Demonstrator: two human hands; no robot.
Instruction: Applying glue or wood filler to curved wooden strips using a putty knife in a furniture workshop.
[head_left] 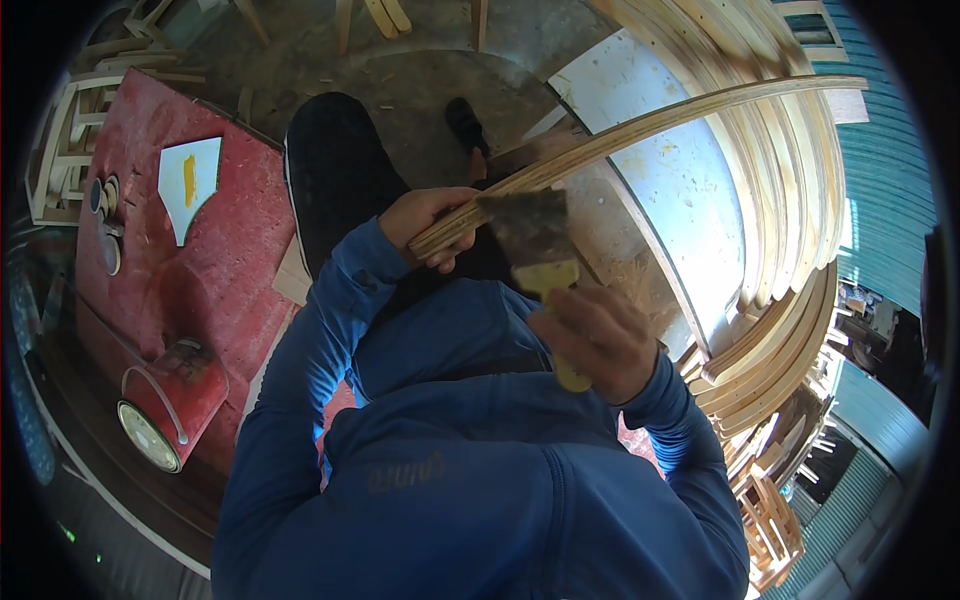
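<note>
My left hand (432, 226) is closed around the near end of a long curved plywood strip (640, 142), which slants up to the right across a stack of similar pieces. In my right hand (598, 335) is a putty knife (530, 228) with a yellow handle and a wide, dark-stained blade. The blade's upper edge lies at or very near the strip's lower edge, just right of my left hand; contact cannot be made out. Motion slightly blurs the blade and my right hand.
To the left, a red board (240, 260) carries a white plate with yellow paste (190, 185), some round discs (108, 215) and a red bucket (175, 400). At the right, many curved wooden strips (790, 180) are stacked beside a white panel (700, 200). Wooden frames (770, 530) stand lower right.
</note>
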